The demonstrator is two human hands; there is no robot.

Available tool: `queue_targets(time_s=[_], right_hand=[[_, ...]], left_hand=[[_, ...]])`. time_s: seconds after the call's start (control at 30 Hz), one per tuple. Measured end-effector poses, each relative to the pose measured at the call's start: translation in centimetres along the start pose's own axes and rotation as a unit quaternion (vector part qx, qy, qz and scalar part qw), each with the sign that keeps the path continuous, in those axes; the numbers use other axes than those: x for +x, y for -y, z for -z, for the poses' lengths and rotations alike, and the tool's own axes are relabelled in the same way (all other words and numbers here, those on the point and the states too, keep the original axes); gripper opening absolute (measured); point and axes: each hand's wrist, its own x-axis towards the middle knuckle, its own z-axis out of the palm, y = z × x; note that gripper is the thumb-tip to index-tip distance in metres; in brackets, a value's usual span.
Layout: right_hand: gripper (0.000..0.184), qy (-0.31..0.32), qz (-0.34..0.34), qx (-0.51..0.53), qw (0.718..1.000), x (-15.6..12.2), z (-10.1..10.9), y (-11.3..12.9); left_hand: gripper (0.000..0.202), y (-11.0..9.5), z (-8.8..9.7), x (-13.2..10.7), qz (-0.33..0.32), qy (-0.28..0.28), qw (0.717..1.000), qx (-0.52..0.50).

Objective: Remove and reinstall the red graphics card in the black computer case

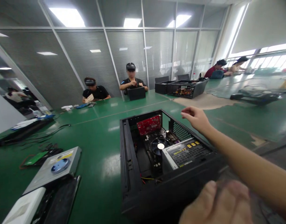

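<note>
A black computer case (131, 193) lies on its side in front of me with its upper side uncovered. Inside are a red graphics card (149, 125), a round cooling fan (154, 146) and a power supply (186, 152) with a printed label. My right hand (195, 118) hovers just beyond the perforated edge of the case, fingers loosely bent and thumb a little apart, with nothing visible in it. Close to the camera, my left hand (217, 203) is at the near right corner of the case, its bent fingers smeared by motion. Whether it holds anything is hidden.
On the left of the green table (98, 133) lie a silver drive (53, 169) with a blue disc-shaped item on it, a white box (25, 207) and dark panels. More open cases (189, 88) stand at the back near brown sheeting (205, 100). Several people sit around the tables.
</note>
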Motion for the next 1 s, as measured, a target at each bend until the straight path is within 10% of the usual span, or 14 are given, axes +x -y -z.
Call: queue_targets(time_s=[0.1, 0.2, 0.27, 0.5, 0.57, 0.7, 0.8, 1.0], right_hand=[[0.043, -0.016, -0.152, 0.055, 0.987, -5.1, 0.2, -4.8], [0.048, 0.007, -0.236, 0.094, 0.967, -8.9, 0.2, -8.0], [0.049, -0.006, -0.270, 0.120, 0.955, -10.2, 0.3, -9.2], [0.051, 0.005, -0.253, 0.099, 0.963, -10.5, -0.1, -10.6], [0.051, 0.022, -0.243, 0.073, 0.967, -10.6, -0.3, -11.1], [0.048, 0.043, -0.225, 0.000, 0.973, -10.6, -0.6, -11.7], [0.045, 0.061, -0.192, -0.036, 0.979, -10.3, -1.1, -11.9], [0.034, 0.065, -0.090, -0.039, 0.993, -11.2, -2.2, -10.4]], left_hand=[[0.048, -1.1, -4.0, 0.8, -0.164, 0.127, 0.943, 0.259], [0.052, 3.7, -6.8, 0.5, -0.297, 0.248, 0.789, 0.478], [0.055, 8.4, -8.9, 0.1, -0.288, 0.293, 0.748, 0.522], [0.067, 23.3, -17.3, -3.4, 0.078, 0.348, 0.904, 0.238], [0.071, 27.3, -18.8, -4.3, 0.220, 0.377, 0.888, 0.141], [0.077, 34.0, -20.0, -5.9, 0.460, 0.453, 0.760, 0.070], [0.080, 35.2, -19.5, -8.3, 0.492, 0.454, 0.739, 0.074], [0.080, 31.3, -16.2, -16.0, 0.511, 0.409, 0.755, 0.033]])
